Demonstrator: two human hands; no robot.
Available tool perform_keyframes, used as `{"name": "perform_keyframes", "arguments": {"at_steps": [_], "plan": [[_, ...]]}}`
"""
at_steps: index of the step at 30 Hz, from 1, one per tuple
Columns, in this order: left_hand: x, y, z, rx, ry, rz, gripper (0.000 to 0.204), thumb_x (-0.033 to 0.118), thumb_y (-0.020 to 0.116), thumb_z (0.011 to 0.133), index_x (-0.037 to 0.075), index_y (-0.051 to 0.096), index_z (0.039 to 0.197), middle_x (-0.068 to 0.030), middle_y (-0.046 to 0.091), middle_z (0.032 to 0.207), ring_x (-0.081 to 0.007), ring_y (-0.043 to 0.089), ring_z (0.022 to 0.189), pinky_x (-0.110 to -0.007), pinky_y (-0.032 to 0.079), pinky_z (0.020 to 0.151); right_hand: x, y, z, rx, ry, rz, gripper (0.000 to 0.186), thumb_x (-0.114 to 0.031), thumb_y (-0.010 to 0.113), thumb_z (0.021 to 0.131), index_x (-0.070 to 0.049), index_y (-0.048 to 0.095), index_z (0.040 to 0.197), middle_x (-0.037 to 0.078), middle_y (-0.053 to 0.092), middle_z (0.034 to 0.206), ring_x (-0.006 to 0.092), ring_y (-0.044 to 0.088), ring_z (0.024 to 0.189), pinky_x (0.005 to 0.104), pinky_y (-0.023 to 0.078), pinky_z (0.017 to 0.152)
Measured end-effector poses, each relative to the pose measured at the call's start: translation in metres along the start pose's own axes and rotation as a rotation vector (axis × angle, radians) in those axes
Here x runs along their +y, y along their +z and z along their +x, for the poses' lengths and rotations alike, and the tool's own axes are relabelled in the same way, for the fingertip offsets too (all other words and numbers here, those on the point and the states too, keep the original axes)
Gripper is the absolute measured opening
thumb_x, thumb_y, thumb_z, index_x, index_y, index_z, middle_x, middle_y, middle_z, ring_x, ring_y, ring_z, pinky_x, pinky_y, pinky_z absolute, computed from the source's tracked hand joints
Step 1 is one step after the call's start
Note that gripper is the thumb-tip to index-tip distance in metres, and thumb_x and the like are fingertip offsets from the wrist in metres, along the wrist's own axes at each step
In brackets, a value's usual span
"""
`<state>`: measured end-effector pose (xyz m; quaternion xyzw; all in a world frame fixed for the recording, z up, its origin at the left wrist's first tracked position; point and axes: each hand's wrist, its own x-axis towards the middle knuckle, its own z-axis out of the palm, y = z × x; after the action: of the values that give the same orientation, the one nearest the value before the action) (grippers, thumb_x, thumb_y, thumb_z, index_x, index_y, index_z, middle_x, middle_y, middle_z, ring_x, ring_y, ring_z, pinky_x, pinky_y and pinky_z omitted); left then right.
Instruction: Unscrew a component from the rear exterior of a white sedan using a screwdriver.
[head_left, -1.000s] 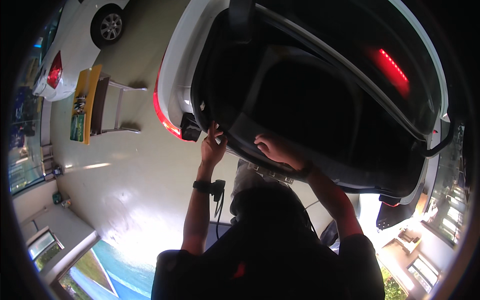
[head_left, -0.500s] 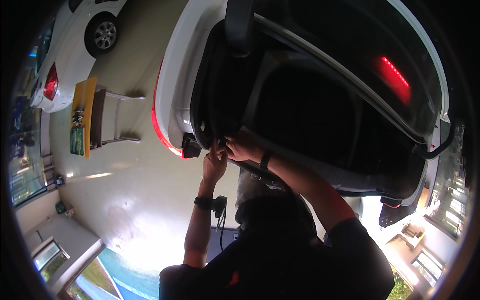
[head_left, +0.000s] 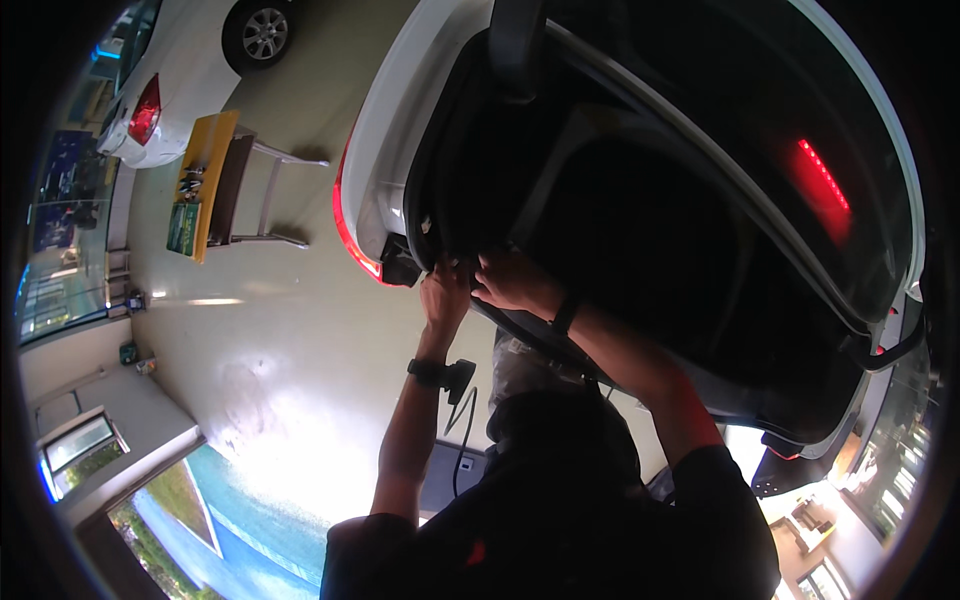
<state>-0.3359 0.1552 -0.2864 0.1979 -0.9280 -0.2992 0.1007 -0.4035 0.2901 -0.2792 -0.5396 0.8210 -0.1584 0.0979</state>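
Both hands work at the near left corner of a white car's open trunk, on the black rubber weatherstrip along its edge. My left hand is closed, its fingertips pressed to the strip just right of the lit red tail lamp. Beside it, my right hand reaches over the edge from the inner side, with fingers bent round the same strip. A small gap lies between the hands. Dark shadow hides the fingertips and the exact grip.
The raised tailgate with a glowing red brake light hangs over the trunk. To the left, a small yellow-topped table carries tools and a green box. Another white car stands beyond it. A cable hangs from my left wrist device.
The view has shifted, so the car and table sit further right and higher. My left fingers are more bent now, and my right hand lies slightly further from the tail lamp.
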Motion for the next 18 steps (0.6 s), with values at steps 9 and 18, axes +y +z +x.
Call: {"name": "perform_keyframes", "arguments": {"at_steps": [9,18], "plan": [[0.01,0.004,0.01,0.086,-0.11,0.069,0.02,0.023,0.05,0.081,0.005,0.055,0.073,-0.0189,0.055,0.057,-0.0372,0.055,0.052,-0.043,0.043,0.043,-0.023,0.01,-0.011,0.152,0.055,0.099,0.02,-0.022,0.061,0.072,-0.003,0.056,0.068,0.01,0.051,0.077,0.0227,0.054,0.075,0.0345,0.047,0.063],[0.003,0.009,-0.051,-0.193,-0.081,-0.538,0.055,0.005,0.045,0.087,0.004,0.016,0.134,-0.018,0.034,0.129,-0.0286,0.045,0.112,-0.036,0.045,0.084,-0.015,0.025,-0.004,0.143,0.226,0.159,0.016,-0.021,0.058,0.074,-0.006,0.063,0.079,0.006,0.052,0.079,0.0206,0.052,0.081,0.033,0.046,0.069]]}}
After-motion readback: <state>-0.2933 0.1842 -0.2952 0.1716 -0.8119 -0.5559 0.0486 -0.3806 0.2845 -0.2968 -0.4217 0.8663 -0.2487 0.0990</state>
